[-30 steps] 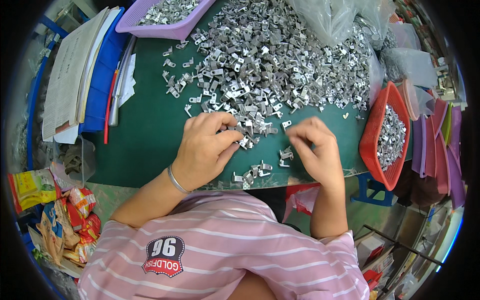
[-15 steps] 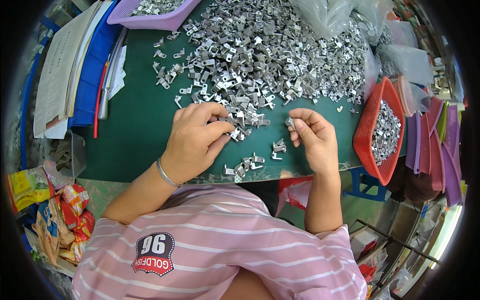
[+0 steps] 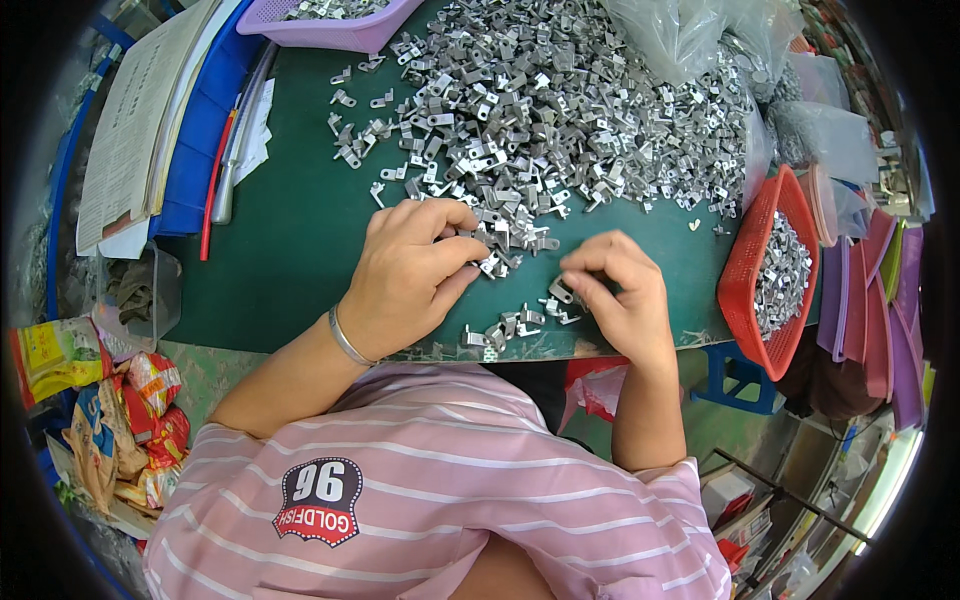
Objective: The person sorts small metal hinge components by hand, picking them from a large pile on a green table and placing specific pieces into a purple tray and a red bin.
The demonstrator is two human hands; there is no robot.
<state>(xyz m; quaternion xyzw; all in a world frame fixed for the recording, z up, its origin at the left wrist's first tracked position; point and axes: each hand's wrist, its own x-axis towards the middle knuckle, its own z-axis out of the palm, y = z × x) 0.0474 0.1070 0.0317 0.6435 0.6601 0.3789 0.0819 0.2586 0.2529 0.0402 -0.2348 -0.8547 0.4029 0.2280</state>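
Note:
A big heap of small bent metal brackets (image 3: 560,110) spreads over the green tabletop (image 3: 300,270). My left hand (image 3: 410,265) is at the heap's near edge, thumb and fingers closed around a bracket (image 3: 488,266) that is partly hidden. To the right, my right hand (image 3: 625,295) is low over the table, its thumb and forefinger pinching another bracket (image 3: 562,290). That bracket is right above a couple of loose ones. A small group of brackets (image 3: 505,327) lies beside them, close to the table's front edge.
A red basket (image 3: 735,290) of brackets stands at the right, a lilac basket (image 3: 330,35) at the far left. Clear plastic bags (image 3: 670,40) lie on the heap's far side. Papers, a blue tray (image 3: 195,130) and a red stick (image 3: 217,190) line the left.
My right hand has come down and slightly left with its bracket, toward the loose brackets near the front edge. The left hand stays at the heap. The whole view has shifted slightly.

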